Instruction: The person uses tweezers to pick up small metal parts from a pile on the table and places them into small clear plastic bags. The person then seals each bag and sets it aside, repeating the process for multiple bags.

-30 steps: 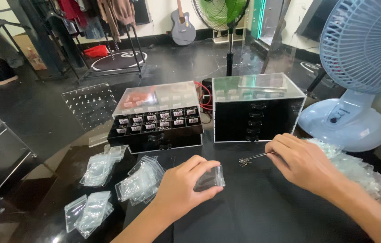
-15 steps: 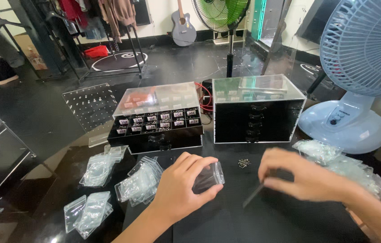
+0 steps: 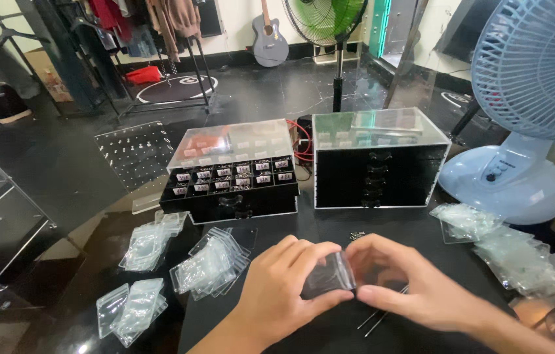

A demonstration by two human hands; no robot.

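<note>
Both hands on 1 small clear zip bag [image 3: 330,275], held just above the dark table [image 3: 290,236]. My left hand [image 3: 284,295] pinches the bag from its left side, thumb under, fingers curled over the top edge. My right hand [image 3: 415,288] closes on the bag's right edge, thumb and forefinger meeting at the strip. So both hands are narrow, gripping the same bag between them.

Step in hand, as I judge it: working the bag's mouth, opening or sealing, can't tell which.

Thin metal tweezers [image 3: 382,316] lie on the table right under my right hand. A few tiny dark parts [image 3: 357,235] sit just beyond my fingertips. Bag piles [image 3: 210,265] left of my left hand, more [image 3: 513,252] right of my right.

Next move calls for a steady pinch on both lips without crumpling the film.
</note>
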